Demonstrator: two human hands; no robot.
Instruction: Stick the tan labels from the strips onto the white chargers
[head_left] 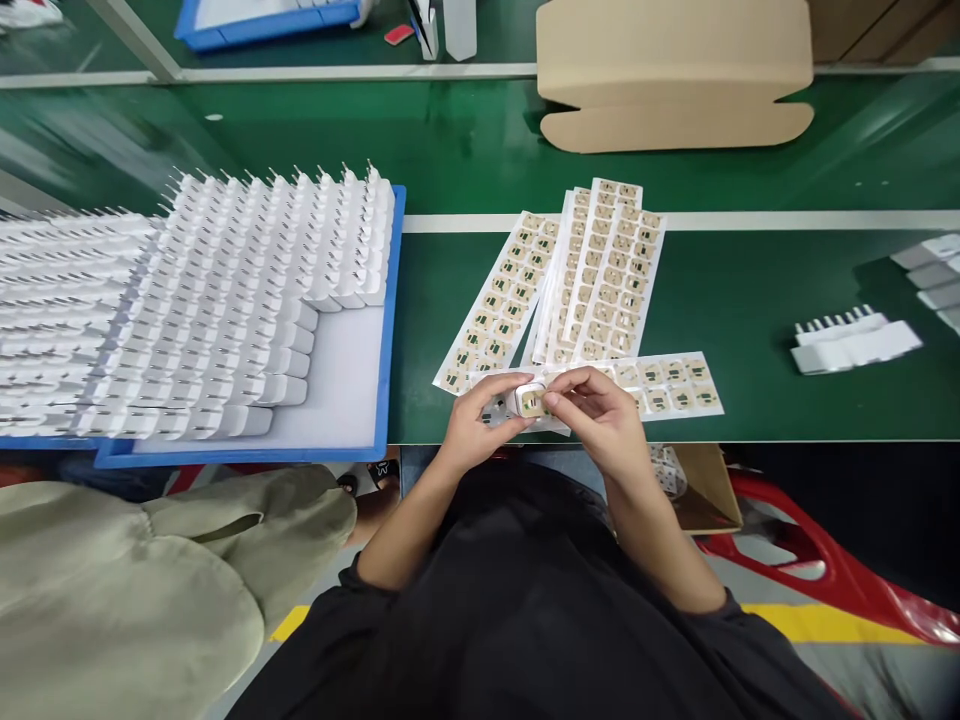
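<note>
Near the bench's front edge, my left hand (480, 422) is closed round a small white plug-like block (516, 402), whose end faces my right hand. My right hand (600, 415) pinches a small tan sticker (534, 402) against that end face. Beneath and beside the hands lies a sheet of tan stickers (679, 385). Behind them, several more sticker sheets (502, 300) overlap in a fan. To the left, a blue-rimmed tray (394, 300) holds many white blocks (225, 300) in rows, with metal pins pointing up.
A few white blocks (855, 342) lie at the right, with more at the far right edge. Flattened cardboard (675, 60) lies across the back rail. A person in a light garment (112, 600) is at the lower left. A red chair (832, 560) stands lower right.
</note>
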